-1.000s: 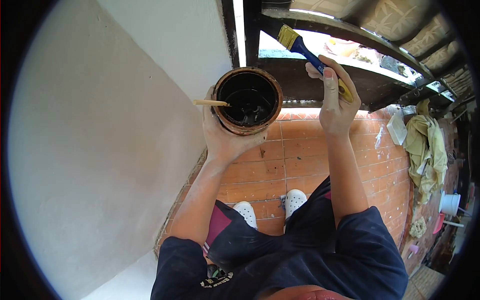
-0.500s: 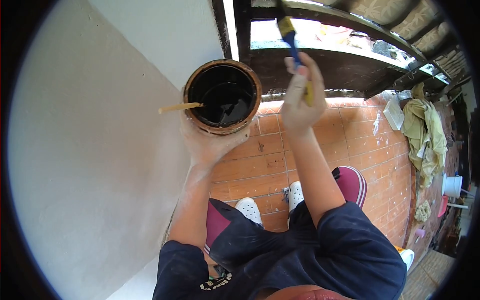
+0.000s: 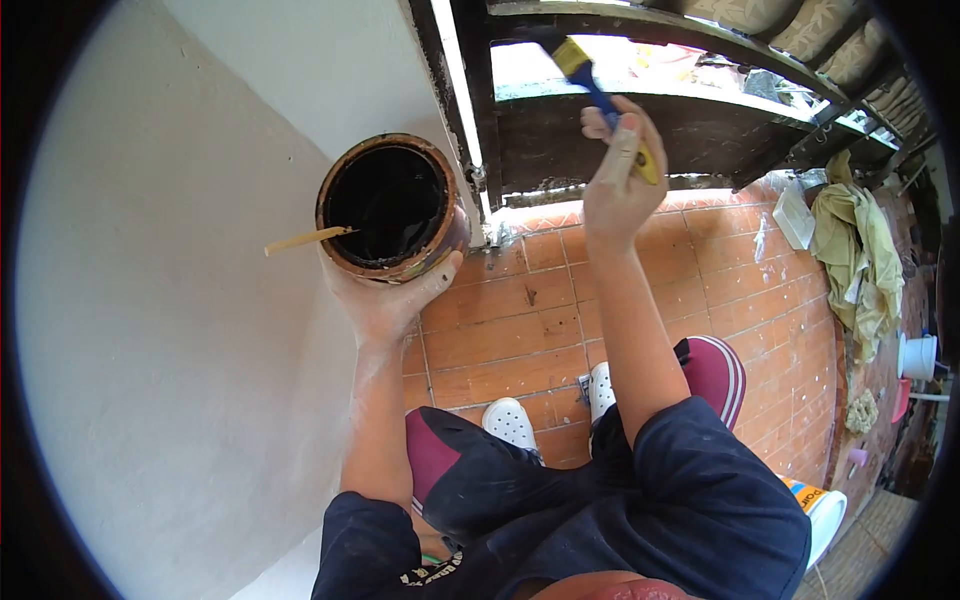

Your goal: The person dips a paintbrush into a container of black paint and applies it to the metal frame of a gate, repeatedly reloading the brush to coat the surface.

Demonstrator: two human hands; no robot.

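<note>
My left hand [image 3: 385, 305] is wrapped round the lower side of a rust-rimmed paint can [image 3: 452, 225], close to the wall. Dark, glossy paint [image 3: 400, 220] lies inside it, and a wooden stick [image 3: 300, 241] leans out over the rim to the left. In my right hand [image 3: 622, 185] is a paintbrush [image 3: 600, 97] with a blue and yellow handle, gripped between thumb and fingers. Its dark bristles point up and left, in front of the dark wooden railing [image 3: 620, 150]. The brush is apart from the can.
A pale plastered wall [image 3: 200, 330] rises on the left. Orange floor tiles [image 3: 500, 340] lie below, with a crumpled greenish cloth [image 3: 860, 250] and a white plastic container [image 3: 793, 215] at right. A paint bucket [image 3: 825, 520] stands near my right side; a smaller white bucket [image 3: 917, 356] is farther off.
The can in my left hand has moved left and slightly down. My right hand has shifted right and a little lower, with the brush tilting further left.
</note>
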